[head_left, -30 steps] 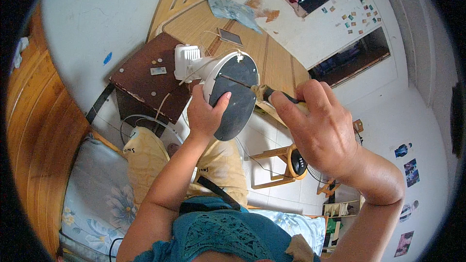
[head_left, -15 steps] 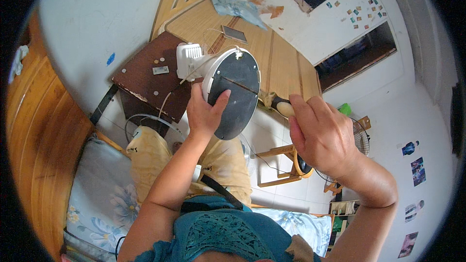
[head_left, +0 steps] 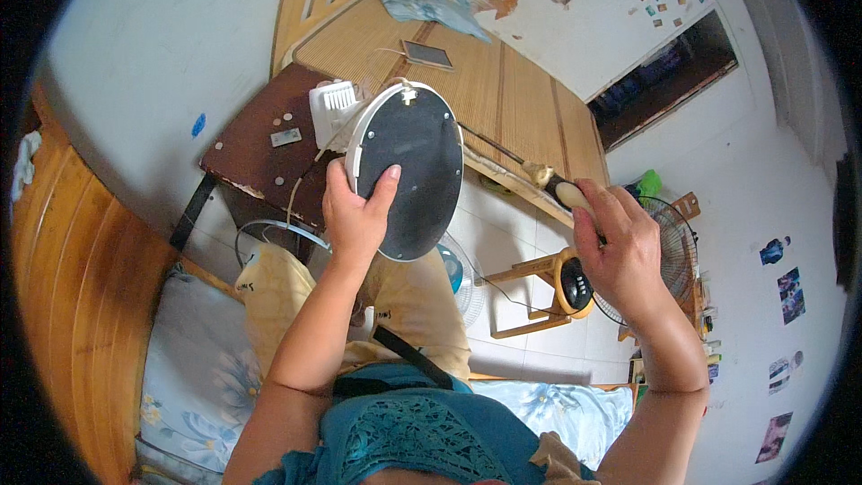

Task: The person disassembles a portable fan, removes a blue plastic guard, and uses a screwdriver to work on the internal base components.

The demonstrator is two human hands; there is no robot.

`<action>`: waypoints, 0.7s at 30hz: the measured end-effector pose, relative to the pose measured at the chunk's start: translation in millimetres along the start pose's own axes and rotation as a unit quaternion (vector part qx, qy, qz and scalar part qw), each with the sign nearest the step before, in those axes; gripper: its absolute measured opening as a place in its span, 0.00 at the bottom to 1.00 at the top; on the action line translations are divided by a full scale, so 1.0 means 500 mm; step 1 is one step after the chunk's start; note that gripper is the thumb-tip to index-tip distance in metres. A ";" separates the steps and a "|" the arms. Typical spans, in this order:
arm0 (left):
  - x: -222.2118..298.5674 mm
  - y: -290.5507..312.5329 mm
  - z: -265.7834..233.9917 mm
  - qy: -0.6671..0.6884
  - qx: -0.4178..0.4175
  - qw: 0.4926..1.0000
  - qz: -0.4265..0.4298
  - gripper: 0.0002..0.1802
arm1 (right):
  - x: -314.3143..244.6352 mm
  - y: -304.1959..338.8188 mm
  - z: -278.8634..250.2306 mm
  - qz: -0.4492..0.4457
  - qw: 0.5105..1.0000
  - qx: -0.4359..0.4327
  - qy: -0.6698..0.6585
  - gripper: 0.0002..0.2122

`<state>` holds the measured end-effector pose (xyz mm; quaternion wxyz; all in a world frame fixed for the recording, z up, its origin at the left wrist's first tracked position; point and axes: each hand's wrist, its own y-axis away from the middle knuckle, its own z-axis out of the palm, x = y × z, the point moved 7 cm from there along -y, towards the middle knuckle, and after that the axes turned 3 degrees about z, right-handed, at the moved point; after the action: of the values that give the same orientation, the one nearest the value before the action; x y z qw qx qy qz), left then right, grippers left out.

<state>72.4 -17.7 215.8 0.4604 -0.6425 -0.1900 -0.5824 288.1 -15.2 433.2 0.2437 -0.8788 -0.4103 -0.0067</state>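
My left hand point(head_left: 356, 220) grips the edge of a white appliance with a flat oval base point(head_left: 417, 184), its thumb lying on the black underside. Small screws sit around the rim of that underside, and a white ribbed part point(head_left: 334, 110) with a cord joins the base behind. My right hand point(head_left: 624, 242) is closed round the dark and cream handle of a screwdriver point(head_left: 567, 192). The long thin shaft points left toward the base. Its tip lies near the base's right edge; whether they touch I cannot tell.
A brown table point(head_left: 260, 148) with coins and a small card stands behind the appliance. Beyond it is a mat-covered bed point(head_left: 503, 81) with a phone or tablet point(head_left: 426, 55). A wooden stool point(head_left: 530, 292) and a standing fan point(head_left: 669, 256) are at the right.
The screwdriver has swung away from the black underside, to the right. The oval base has shifted left and turned to face me more. The head view has moved slightly.
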 end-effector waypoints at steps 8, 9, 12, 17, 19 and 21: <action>0.011 -0.001 0.003 0.004 0.003 1.000 0.009 0.24 | 0.011 -0.010 0.030 -0.017 1.000 0.000 -0.017 0.12; 0.010 -0.001 0.002 0.006 0.003 1.000 0.012 0.24 | 0.014 -0.013 0.033 -0.014 1.000 0.000 -0.020 0.12; 0.008 -0.001 0.006 0.011 0.002 1.000 0.020 0.24 | 0.022 -0.016 0.040 -0.008 1.000 0.007 -0.026 0.12; 0.014 -0.002 0.003 0.014 0.006 1.000 0.027 0.24 | 0.025 -0.017 0.043 -0.013 0.999 0.009 -0.028 0.12; 0.009 -0.001 0.005 0.017 0.004 1.000 0.026 0.24 | 0.022 -0.017 0.042 -0.007 1.000 -0.001 -0.026 0.12; 0.005 -0.001 0.007 0.020 0.000 1.000 0.019 0.24 | 0.017 -0.015 0.043 -0.009 1.000 -0.002 -0.022 0.12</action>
<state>74.7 -15.6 218.6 0.4755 -0.6342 -0.1686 -0.5859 284.5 4.2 419.2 0.2323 -0.8757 -0.4231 0.0100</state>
